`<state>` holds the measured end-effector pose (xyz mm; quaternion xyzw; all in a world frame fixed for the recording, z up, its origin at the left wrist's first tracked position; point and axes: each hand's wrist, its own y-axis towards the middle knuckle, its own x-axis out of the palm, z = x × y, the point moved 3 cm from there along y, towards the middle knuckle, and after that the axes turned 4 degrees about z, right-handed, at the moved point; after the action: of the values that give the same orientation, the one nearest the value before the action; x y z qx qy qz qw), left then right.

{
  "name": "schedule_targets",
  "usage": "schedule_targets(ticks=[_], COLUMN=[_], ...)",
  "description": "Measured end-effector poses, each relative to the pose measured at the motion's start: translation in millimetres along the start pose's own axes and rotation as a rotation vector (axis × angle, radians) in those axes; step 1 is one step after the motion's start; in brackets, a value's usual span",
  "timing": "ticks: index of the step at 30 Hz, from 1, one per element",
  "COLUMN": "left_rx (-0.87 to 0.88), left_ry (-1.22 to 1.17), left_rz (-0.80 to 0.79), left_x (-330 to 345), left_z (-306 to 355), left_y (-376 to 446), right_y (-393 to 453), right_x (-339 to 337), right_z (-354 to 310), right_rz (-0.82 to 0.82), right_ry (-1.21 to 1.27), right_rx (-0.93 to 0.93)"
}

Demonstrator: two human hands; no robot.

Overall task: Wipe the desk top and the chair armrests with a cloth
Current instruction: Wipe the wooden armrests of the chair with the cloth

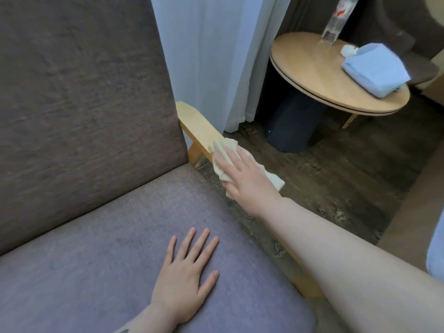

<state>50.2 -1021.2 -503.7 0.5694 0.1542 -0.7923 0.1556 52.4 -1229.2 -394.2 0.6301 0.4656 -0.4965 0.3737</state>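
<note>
Armchair (96, 164) upholstery in grey-purple fabric fills the left and lower part of the view, seen from above by the person leaning over it. Along the seat's right edge runs a pale wooden armrest (199, 126), angled from the backrest toward the lower right.

A crumpled beige cloth (223, 150) is pressed onto the armrest about midway along the visible stretch of wood by the right hand (242, 179). The hand lies palm down on top of the cloth with fingers extended and slightly spread — the cloth is held flat under the palm rather than gripped in a fist, and its edges stick out beyond the fingertips and at the hand's outer side. The bare right forearm reaches in from the lower right corner.

The left hand (185, 272) is laid flat on the seat cushion, palm down, fingers wide apart, holding nothing.

Behind the armrest hangs a pale blue-white curtain (216, 56). To the right stands a small round wooden table (312, 73) on a dark base, well apart from the chair. On it are seen a folded light blue towel (374, 68), a small white object just beside the towel — too blurred to identify — and a clear plastic bottle (336, 22) standing upright. The floor (336, 169) is dark and wood-patterned.
</note>
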Motion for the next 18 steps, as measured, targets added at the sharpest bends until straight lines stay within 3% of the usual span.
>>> schedule_targets(ticks=[4, 10, 13, 15, 18], left_rx=[0.003, 0.033, -0.109, -0.226, -0.246], left_ry=[0.012, 0.024, -0.004, -0.035, -0.03], left_rz=[0.001, -0.009, 0.018, 0.043, 0.055], left_x=[-6.0, -17.9, -22.0, -22.0, -18.8], left_z=[2.1, -20.4, -48.8, -57.2, -56.7], left_y=[0.2, -22.4, -41.3, -46.0, -43.7], right_y=[-73.9, -168.4, -153.3, -115.5, -27.3], right_x=[-8.6, -6.0, -0.8, -0.8, 3.3], right_z=[12.0, 22.6, 20.6, 19.7, 11.0], right_rz=[-0.087, -0.01, 0.067, 0.128, 0.156], right_ry=[0.106, 0.117, -0.002, 0.007, 0.037], right_rx=[-0.153, 0.135, 0.261, 0.441, 0.566])
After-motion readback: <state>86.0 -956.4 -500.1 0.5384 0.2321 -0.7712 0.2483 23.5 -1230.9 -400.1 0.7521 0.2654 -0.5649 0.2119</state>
